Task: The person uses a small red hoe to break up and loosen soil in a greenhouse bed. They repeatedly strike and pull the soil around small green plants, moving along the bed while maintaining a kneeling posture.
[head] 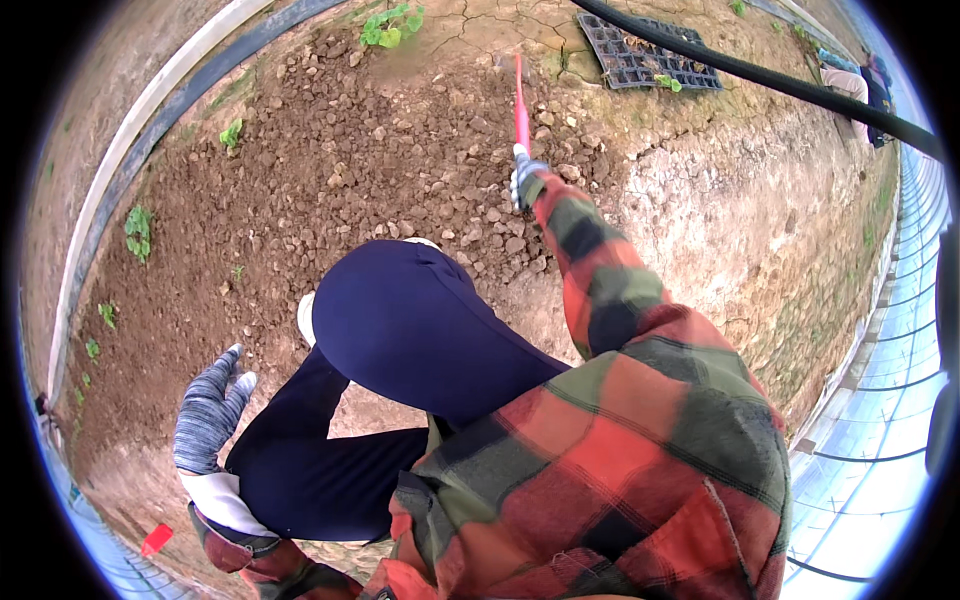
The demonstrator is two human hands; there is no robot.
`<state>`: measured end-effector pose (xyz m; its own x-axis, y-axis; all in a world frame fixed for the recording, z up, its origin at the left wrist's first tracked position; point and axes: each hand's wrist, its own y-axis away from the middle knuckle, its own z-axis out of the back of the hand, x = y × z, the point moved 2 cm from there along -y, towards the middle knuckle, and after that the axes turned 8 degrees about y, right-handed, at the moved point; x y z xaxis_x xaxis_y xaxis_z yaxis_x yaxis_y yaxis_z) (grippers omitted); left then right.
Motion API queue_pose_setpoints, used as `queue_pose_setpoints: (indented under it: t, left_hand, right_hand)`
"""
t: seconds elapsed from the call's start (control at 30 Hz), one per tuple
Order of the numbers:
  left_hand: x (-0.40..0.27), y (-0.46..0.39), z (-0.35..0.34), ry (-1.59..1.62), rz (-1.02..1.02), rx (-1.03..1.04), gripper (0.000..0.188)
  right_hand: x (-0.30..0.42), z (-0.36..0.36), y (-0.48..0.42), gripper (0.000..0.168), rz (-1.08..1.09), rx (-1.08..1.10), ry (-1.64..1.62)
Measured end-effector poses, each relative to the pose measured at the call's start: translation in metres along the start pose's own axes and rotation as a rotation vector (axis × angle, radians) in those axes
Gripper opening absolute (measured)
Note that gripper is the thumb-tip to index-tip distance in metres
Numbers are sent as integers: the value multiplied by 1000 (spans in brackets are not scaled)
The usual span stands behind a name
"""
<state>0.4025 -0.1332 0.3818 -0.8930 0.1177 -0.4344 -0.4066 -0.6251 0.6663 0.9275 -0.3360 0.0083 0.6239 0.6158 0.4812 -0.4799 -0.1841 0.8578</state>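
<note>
My right hand [527, 180], in a grey and white glove, reaches forward over loose, cloddy soil [375, 172]. It grips a slim red hand tool [522, 120], whose far end is blurred near the ground, so its exact kind is unclear. My left hand [206, 424], in a striped grey glove with pale fingertips, hangs beside my bent leg. Its fingers are apart and nothing is in them. Leafy seedlings [138, 232] grow in a line at the left, with a larger green plant [391, 27] ahead of me.
A black plastic seedling tray [637, 64] lies on cracked soil ahead. A black hose or cable [750, 69] crosses the upper right. Another person [862, 101] is at the far right. Pale and dark strips [142, 135] curve along the left. A red object [156, 538] lies lower left.
</note>
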Motion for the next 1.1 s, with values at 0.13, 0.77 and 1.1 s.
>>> queue_pose_setpoints:
  t: [0.13,0.77,1.1]
  left_hand:
    - [3,-7,1,-11,9,13,50]
    - [-4,-4,-2,-69,23,40,51]
    - [-19,10,7,-58,59,32,49]
  right_hand:
    - [-110,21,56,58,-104,-40,59]
    - [10,-32,2,43,-56,-38,133]
    - [-112,8,114,55,-138,55,458]
